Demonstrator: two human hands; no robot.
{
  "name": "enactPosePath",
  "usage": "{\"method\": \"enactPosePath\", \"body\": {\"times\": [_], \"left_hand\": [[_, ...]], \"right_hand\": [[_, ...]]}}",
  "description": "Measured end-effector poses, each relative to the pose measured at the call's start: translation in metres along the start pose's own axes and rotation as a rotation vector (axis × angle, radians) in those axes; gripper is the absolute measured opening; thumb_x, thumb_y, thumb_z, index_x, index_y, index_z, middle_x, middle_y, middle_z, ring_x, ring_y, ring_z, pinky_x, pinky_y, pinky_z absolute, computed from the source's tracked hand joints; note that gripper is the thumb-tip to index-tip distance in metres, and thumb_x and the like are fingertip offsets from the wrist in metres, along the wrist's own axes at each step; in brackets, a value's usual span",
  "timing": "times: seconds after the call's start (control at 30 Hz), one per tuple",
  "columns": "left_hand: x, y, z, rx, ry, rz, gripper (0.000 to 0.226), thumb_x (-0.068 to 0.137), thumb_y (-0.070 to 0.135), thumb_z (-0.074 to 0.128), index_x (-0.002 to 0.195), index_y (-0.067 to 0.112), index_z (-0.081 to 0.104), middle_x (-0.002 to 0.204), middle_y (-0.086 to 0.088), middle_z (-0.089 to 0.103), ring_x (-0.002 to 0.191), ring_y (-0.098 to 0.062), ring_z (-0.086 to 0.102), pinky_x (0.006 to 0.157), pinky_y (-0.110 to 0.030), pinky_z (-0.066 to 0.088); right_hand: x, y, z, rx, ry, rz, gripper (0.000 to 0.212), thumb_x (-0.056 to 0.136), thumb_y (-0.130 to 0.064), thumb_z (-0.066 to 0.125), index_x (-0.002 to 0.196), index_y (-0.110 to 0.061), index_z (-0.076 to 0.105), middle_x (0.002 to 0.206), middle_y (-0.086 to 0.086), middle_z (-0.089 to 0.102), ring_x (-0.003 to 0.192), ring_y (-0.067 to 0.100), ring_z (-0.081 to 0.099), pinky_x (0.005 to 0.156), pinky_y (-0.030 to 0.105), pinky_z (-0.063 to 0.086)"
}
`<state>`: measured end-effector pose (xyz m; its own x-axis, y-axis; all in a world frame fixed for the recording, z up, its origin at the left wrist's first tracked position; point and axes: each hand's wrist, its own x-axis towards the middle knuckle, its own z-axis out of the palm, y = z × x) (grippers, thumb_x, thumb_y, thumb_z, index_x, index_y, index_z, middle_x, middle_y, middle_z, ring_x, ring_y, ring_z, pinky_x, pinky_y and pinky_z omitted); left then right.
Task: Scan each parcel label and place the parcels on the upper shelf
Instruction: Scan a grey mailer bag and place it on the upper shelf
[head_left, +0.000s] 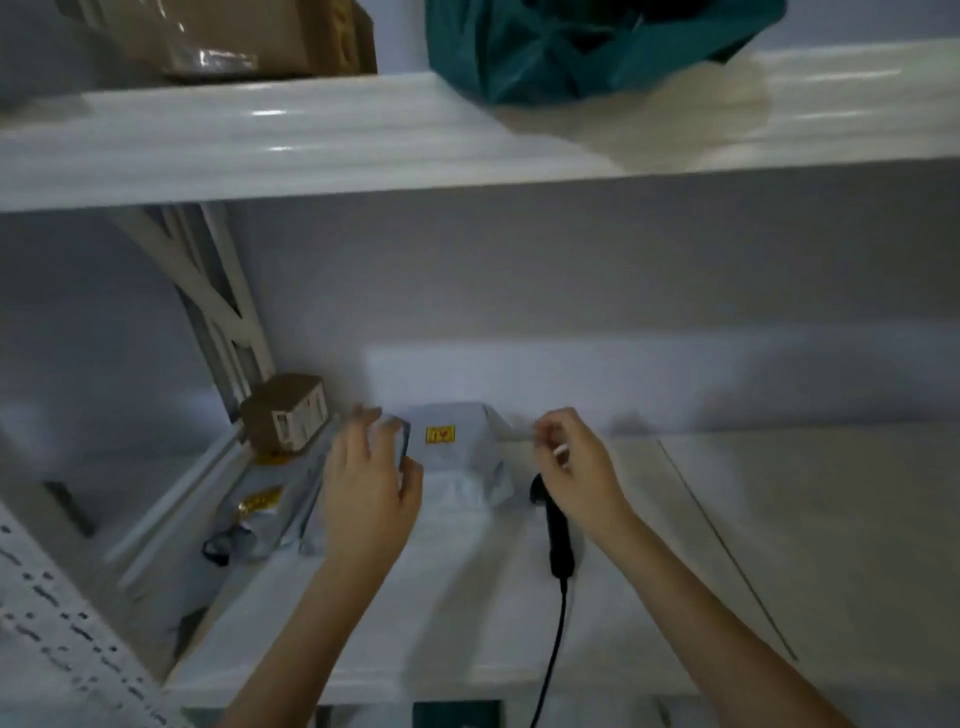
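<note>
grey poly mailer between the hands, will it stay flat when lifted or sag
The grey poly mailer will probably sag: its film is wrinkled and bulges over soft contents. Likely light for its size. The glossy surface may be slippery, so both hands suit it.

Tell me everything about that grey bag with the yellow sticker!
The grey bag is a soft, crinkly plastic mailer lying on the lower shelf near the back wall. A small yellow sticker with red marks sits on its top. The picture is too blurry to read it. The left hand grips its left edge, and the right hand pinches its right corner. A black scanner lies just to its right.
</note>
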<state>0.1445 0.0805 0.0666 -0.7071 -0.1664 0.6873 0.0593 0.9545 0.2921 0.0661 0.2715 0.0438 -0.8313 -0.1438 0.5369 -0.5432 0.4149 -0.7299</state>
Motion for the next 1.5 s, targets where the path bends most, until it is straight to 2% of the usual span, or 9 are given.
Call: {"method": "enactPosePath", "body": {"times": [0.13, 0.27, 0.37, 0.5, 0.77, 1.0, 1.13, 1.33, 1.5], "left_hand": [[-0.008, -0.063, 0.075, 0.091, -0.445, -0.289, 0.047, 0.087, 0.018, 0.060, 0.127, -0.002, 0.048, 0.133, -0.023, 0.046, 0.125, -0.036, 0.040, 0.098, -0.041, 0.035], [0.001, -0.096, 0.122, 0.000, -0.509, -0.332, 0.059, 0.086, 0.026, 0.062, 0.133, -0.002, 0.039, 0.136, -0.020, 0.042, 0.128, -0.032, 0.035, 0.102, -0.039, 0.034], [0.014, -0.105, 0.147, -0.076, -0.565, -0.356, 0.062, 0.087, 0.028, 0.061, 0.136, -0.001, 0.036, 0.137, -0.020, 0.040, 0.127, -0.033, 0.038, 0.099, -0.039, 0.036], [0.029, -0.109, 0.174, -0.221, -0.586, -0.448, 0.059, 0.087, 0.027, 0.057, 0.136, 0.001, 0.036, 0.132, -0.020, 0.045, 0.116, -0.036, 0.048, 0.090, -0.042, 0.044], [0.031, -0.101, 0.197, -0.404, -0.510, -0.499, 0.059, 0.086, 0.036, 0.062, 0.134, 0.009, 0.041, 0.130, -0.010, 0.055, 0.115, -0.028, 0.055, 0.085, -0.032, 0.043], [0.035, -0.089, 0.179, -0.513, -0.420, -0.487, 0.043, 0.085, 0.030, 0.066, 0.120, 0.009, 0.054, 0.097, 0.006, 0.058, 0.088, -0.012, 0.054, 0.076, -0.029, 0.044], [0.046, -0.085, 0.162, -0.430, -0.508, -0.452, 0.029, 0.081, 0.033, 0.064, 0.091, 0.006, 0.059, 0.079, -0.003, 0.058, 0.075, -0.024, 0.057, 0.061, -0.031, 0.043], [0.108, -0.034, 0.153, -0.039, -0.421, -0.408, 0.061, 0.090, 0.051, 0.047, 0.123, 0.000, 0.046, 0.119, -0.019, 0.055, 0.107, -0.036, 0.057, 0.076, -0.037, 0.041], [0.146, -0.002, 0.161, 0.415, -0.710, -0.293, 0.100, 0.087, 0.062, 0.046, 0.145, -0.011, 0.010, 0.144, -0.025, 0.037, 0.108, -0.034, 0.061, 0.069, -0.037, 0.055]], "right_hand": [[0.000, 0.057, 0.075, 0.003, -0.210, 0.384, 0.014, 0.089, -0.014, 0.055, 0.102, -0.009, 0.052, 0.087, -0.001, 0.054, 0.083, 0.018, 0.054, 0.070, 0.025, 0.040], [0.015, 0.078, 0.118, -0.038, -0.212, 0.460, 0.023, 0.086, -0.018, 0.060, 0.102, -0.002, 0.053, 0.100, 0.005, 0.050, 0.096, 0.022, 0.054, 0.076, 0.029, 0.043], [0.034, 0.087, 0.135, 0.088, -0.131, 0.610, 0.055, 0.085, -0.024, 0.063, 0.129, 0.001, 0.041, 0.125, 0.012, 0.047, 0.115, 0.028, 0.051, 0.092, 0.040, 0.047], [0.049, 0.096, 0.149, 0.221, -0.149, 0.771, 0.043, 0.087, -0.031, 0.055, 0.116, -0.002, 0.049, 0.097, 0.008, 0.058, 0.076, 0.015, 0.056, 0.059, 0.026, 0.042], [0.056, 0.103, 0.164, 0.202, -0.285, 0.768, 0.037, 0.092, -0.039, 0.048, 0.116, -0.012, 0.047, 0.102, 0.005, 0.056, 0.084, 0.016, 0.056, 0.059, 0.021, 0.041], [0.054, 0.097, 0.160, 0.440, -0.072, 0.719, 0.038, 0.084, -0.021, 0.066, 0.115, -0.017, 0.045, 0.101, -0.004, 0.059, 0.084, 0.007, 0.061, 0.066, 0.020, 0.050], [0.048, 0.093, 0.156, 0.502, 0.117, 0.688, 0.050, 0.071, -0.015, 0.078, 0.106, -0.017, 0.042, 0.088, -0.009, 0.057, 0.074, 0.003, 0.061, 0.056, 0.010, 0.050], [0.044, 0.075, 0.160, 0.168, 0.138, 0.515, 0.077, 0.060, -0.029, 0.081, 0.123, -0.014, 0.039, 0.117, -0.001, 0.042, 0.101, 0.015, 0.051, 0.082, 0.029, 0.049], [0.032, 0.055, 0.166, -0.057, 0.199, 0.230, 0.057, 0.061, -0.028, 0.070, 0.106, -0.003, 0.047, 0.114, 0.014, 0.046, 0.101, 0.032, 0.053, 0.087, 0.048, 0.048]]}}
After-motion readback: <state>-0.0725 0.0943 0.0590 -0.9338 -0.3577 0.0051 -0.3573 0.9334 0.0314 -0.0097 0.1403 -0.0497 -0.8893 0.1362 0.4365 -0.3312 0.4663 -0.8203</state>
